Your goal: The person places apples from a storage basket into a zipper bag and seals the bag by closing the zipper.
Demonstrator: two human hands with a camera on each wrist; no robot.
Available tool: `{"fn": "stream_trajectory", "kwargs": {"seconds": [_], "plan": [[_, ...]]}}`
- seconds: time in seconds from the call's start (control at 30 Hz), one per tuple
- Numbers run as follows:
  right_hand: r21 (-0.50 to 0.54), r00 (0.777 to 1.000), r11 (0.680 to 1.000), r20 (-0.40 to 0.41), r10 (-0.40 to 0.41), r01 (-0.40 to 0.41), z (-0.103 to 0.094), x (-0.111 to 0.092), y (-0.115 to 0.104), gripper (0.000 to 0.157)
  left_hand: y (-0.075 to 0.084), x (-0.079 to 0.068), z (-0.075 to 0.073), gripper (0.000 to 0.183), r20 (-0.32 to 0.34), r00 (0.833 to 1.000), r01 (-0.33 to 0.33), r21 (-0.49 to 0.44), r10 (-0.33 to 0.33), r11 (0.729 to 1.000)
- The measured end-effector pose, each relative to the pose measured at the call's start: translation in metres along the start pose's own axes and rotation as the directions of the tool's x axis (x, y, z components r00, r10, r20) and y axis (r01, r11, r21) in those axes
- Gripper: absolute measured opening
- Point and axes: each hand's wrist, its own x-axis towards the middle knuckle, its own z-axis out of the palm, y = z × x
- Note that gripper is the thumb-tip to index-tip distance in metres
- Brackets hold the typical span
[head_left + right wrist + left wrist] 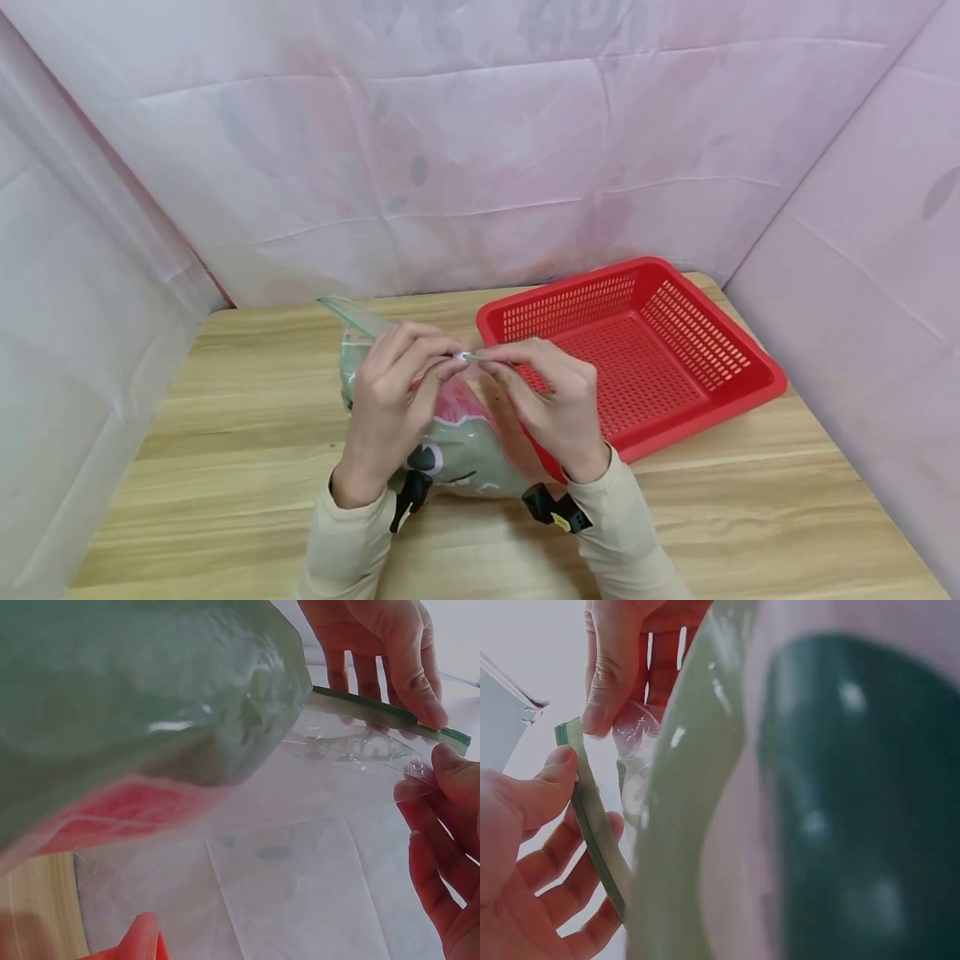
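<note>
Two hands on one puffy cartoon bag (468, 437), so going left to right. Far left of the bag, the free end of a green strip (348, 315) pokes up past the left hand (393, 392); it looks like the bag's top edge. That hand is pinching the strip near its other end, thumb against fingertips. The green and pink bag bulges behind and between the forearms, over the table (225, 450); can't tell what's inside it. Then comes the right hand (551, 400), fingertips also pinched narrow, holding a bit of clear film (352, 746) right by the strip's end. Furthest right is a red basket (705, 422) sitting on the table, just beside the right hand, not gripped by anyone.

My read: the step in hand is fiddling with the strip at that corner, though I honestly can't tell opening from closing. Next move probably calls for a steady left pinch on the strip while the right fingertips work the film, without squashing the bag.
</note>
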Motion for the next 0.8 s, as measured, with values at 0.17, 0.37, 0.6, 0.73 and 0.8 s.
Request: {"fn": "stream_trajectory", "kwargs": {"seconds": [0.17, 0.37, 0.6, 0.73, 0.8], "plan": [[0.000, 1.000, 1.000, -0.006, -0.009, 0.009, 0.0022, -0.0003, -0.0002, 0.024, -0.0022, 0.0000, -0.0007, 0.017, -0.011, 0.999, -0.030, 0.006, 0.030, 1.000], [-0.013, 1.000, 1.000, 0.002, -0.009, 0.009, 0.0047, 0.0007, -0.0009, 0.018, -0.0056, 0.0005, -0.0030, 0.022, -0.011, 0.999, -0.036, 0.013, 0.036, 0.999], [-0.037, 1.000, 0.999, -0.001, -0.022, 0.022, 0.0042, 0.0032, -0.0011, 0.024, -0.0057, 0.0022, -0.0032, 0.025, -0.023, 0.999, -0.039, -0.002, 0.039, 0.999], [-0.049, 1.000, 0.999, -0.003, -0.019, 0.019, 0.0029, 0.0020, -0.0012, 0.020, -0.0063, 0.0018, -0.0023, 0.021, -0.016, 0.999, -0.039, -0.010, 0.039, 0.999], [-0.053, 1.000, 0.998, -0.005, -0.018, 0.017, 0.0024, 0.0009, -0.0014, 0.017, -0.0063, 0.0012, -0.0019, 0.019, -0.007, 0.999, -0.039, -0.009, 0.039, 0.999]]}}
